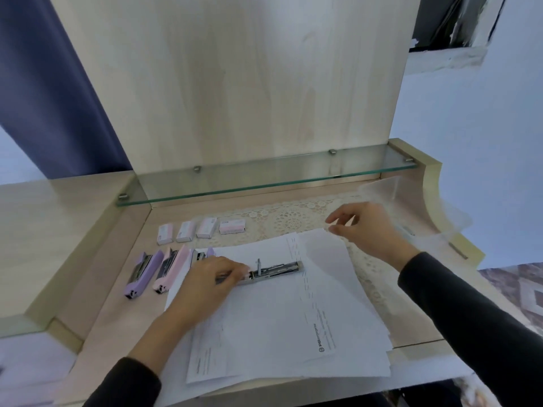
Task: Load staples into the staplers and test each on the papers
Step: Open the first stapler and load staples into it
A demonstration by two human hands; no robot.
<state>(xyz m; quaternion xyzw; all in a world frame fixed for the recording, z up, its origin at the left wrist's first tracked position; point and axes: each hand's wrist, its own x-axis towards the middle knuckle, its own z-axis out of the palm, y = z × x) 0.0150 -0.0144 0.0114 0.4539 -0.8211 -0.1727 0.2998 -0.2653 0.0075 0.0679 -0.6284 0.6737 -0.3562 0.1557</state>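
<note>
An opened stapler (pixel 274 270) lies flat on a stack of white papers (pixel 282 327), its metal staple channel exposed and pointing right. My left hand (pixel 210 284) grips its left end. My right hand (pixel 364 229) hovers above the papers' far right corner, fingers loosely spread, holding nothing. A purple stapler (pixel 144 273) and a pink stapler (pixel 171 268) lie side by side left of the papers. Another stapler (pixel 201 255) is partly hidden behind my left hand. Several small staple boxes (pixel 202 228) stand in a row behind the staplers.
The desk (pixel 117 295) has a raised left ledge and a glass shelf (pixel 264 179) across the back. A lace mat (pixel 291 217) lies under the papers. A clear plastic bag (pixel 411 204) sits at the far right corner.
</note>
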